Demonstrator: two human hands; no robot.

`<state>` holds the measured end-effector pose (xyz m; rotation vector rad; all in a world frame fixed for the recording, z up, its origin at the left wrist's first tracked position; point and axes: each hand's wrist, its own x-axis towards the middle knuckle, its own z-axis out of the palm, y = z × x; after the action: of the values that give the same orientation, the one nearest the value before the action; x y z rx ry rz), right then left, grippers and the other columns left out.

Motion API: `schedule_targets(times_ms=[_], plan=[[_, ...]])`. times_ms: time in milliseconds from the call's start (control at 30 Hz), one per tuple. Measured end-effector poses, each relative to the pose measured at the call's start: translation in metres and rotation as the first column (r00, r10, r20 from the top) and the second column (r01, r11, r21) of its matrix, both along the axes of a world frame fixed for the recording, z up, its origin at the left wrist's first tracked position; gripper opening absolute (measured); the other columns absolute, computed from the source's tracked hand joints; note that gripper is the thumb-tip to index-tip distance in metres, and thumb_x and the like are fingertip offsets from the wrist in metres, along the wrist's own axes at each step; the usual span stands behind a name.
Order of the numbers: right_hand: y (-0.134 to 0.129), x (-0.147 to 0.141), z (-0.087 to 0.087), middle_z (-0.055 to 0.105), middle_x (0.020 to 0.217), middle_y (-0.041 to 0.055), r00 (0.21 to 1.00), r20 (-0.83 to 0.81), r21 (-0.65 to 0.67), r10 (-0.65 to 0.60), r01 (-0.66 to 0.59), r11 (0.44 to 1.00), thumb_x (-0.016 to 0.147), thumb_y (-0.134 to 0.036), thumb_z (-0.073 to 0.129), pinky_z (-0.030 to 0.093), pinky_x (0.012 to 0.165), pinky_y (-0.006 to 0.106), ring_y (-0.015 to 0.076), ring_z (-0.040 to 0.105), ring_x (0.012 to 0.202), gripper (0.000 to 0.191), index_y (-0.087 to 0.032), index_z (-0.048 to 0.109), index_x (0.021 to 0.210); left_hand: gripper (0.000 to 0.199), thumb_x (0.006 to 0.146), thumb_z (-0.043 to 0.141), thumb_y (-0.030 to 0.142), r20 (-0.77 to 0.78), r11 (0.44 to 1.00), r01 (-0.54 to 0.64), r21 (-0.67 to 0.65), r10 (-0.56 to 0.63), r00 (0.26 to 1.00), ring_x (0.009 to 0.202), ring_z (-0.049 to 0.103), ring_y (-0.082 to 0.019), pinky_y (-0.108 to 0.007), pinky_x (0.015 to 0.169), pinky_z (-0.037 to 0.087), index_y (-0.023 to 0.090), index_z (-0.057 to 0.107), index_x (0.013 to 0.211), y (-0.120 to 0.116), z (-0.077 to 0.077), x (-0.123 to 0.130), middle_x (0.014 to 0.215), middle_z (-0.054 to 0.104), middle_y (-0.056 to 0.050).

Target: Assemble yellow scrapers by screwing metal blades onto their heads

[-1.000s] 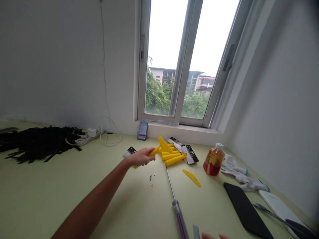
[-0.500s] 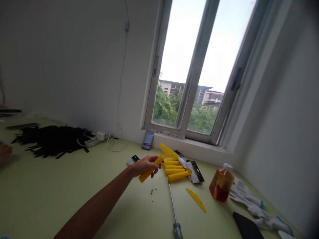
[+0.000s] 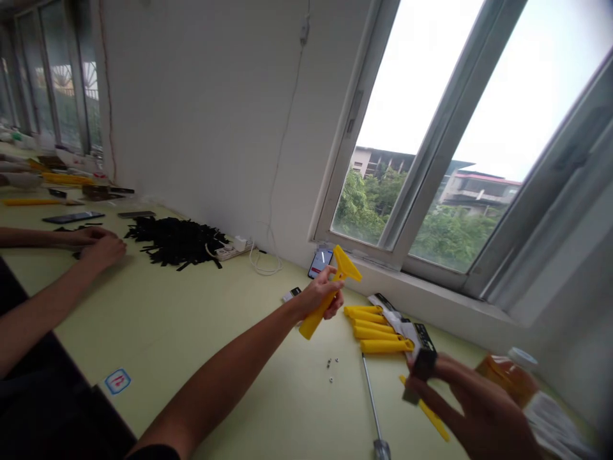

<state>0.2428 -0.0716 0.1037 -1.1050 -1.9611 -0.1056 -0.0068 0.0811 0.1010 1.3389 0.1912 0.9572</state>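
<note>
My left hand (image 3: 320, 298) is closed round the handle of a yellow scraper (image 3: 312, 323), whose flared head points up and away. At the lower right, my right hand (image 3: 479, 402) pinches a small dark flat piece (image 3: 424, 365) between thumb and fingers; its exact kind is unclear. Several yellow handles (image 3: 383, 345) lie in a row beyond, beside black-and-white packaging (image 3: 424, 335). A long screwdriver (image 3: 382, 449) lies with its shaft toward them. A slim yellow strip (image 3: 435, 421) is partly hidden by my right hand. Small nuts and a screw (image 3: 329, 363) lie below the scraper.
A bottle of amber liquid (image 3: 507, 377) and white gloves (image 3: 558, 425) are at the right. A phone (image 3: 320, 262) leans by the sill. Black strips (image 3: 177, 239) are heaped near a power strip (image 3: 234, 248). Another person's hands (image 3: 103, 248) work at the left.
The view has swung left, bringing the other person's arms into sight. My right hand has come into view with the dark piece. My left hand still holds the scraper, now tilted more upright.
</note>
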Motion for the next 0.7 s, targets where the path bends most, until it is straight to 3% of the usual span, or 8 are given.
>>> schedule_targets(times_ms=[133,267,400,567,700], plan=[[0.042,-0.019,0.027,0.074,0.084,0.0043,0.977,-0.213,-0.007,0.025,-0.027,1.000,0.079,-0.044,0.070,0.060,0.076,0.033,0.0205,0.072,0.077,0.051,-0.023,0.057,0.124,0.048,0.089,0.053,0.050,-0.159,0.985,0.115,0.125,-0.094,0.983,0.034,0.049,-0.008,-0.018,0.036,0.039,0.026,0.027,0.122,-0.010,0.010,-0.005,0.074,0.066,0.000],[0.041,-0.027,0.028,0.073,0.084,0.0040,0.952,-0.307,0.002,-0.022,0.024,1.000,0.079,-0.046,0.070,0.058,0.077,0.034,0.0196,0.071,0.077,0.063,-0.024,0.048,0.134,0.042,0.092,0.050,0.047,-0.334,0.948,0.300,0.109,-0.250,0.909,0.048,0.060,-0.009,-0.018,0.039,0.045,0.024,0.039,0.125,-0.028,0.019,-0.004,0.095,0.063,-0.007],[0.035,-0.025,0.024,0.072,0.084,0.0039,0.948,-0.318,-0.024,-0.024,0.018,1.000,0.080,-0.045,0.069,0.057,0.078,0.033,0.0190,0.070,0.079,0.063,-0.024,0.047,0.135,0.036,0.088,0.058,0.039,-0.387,0.950,0.227,0.214,-0.131,0.913,0.059,0.058,-0.009,-0.018,0.041,0.048,0.020,0.051,0.118,-0.043,0.024,0.001,0.095,0.057,-0.005],[0.035,-0.023,0.025,0.070,0.086,0.0046,0.953,-0.304,-0.063,-0.011,-0.008,0.998,0.082,-0.041,0.068,0.055,0.080,0.034,0.0190,0.068,0.079,0.055,-0.024,0.050,0.130,0.038,0.088,0.057,0.037,-0.449,0.926,0.273,0.262,-0.134,0.884,0.070,0.060,-0.014,-0.021,0.047,0.053,0.018,0.051,0.121,-0.052,0.025,0.006,0.083,0.055,-0.003],[0.032,-0.026,0.026,0.069,0.081,0.0032,0.969,-0.246,-0.136,0.000,-0.035,0.990,0.083,-0.039,0.066,0.055,0.074,0.033,0.0179,0.066,0.074,0.045,-0.023,0.054,0.124,0.038,0.088,0.057,0.032,-0.473,0.918,0.287,0.276,-0.130,0.872,0.067,0.060,-0.013,-0.021,0.047,0.053,0.018,0.051,0.123,-0.058,0.027,0.008,0.083,0.056,-0.004]])
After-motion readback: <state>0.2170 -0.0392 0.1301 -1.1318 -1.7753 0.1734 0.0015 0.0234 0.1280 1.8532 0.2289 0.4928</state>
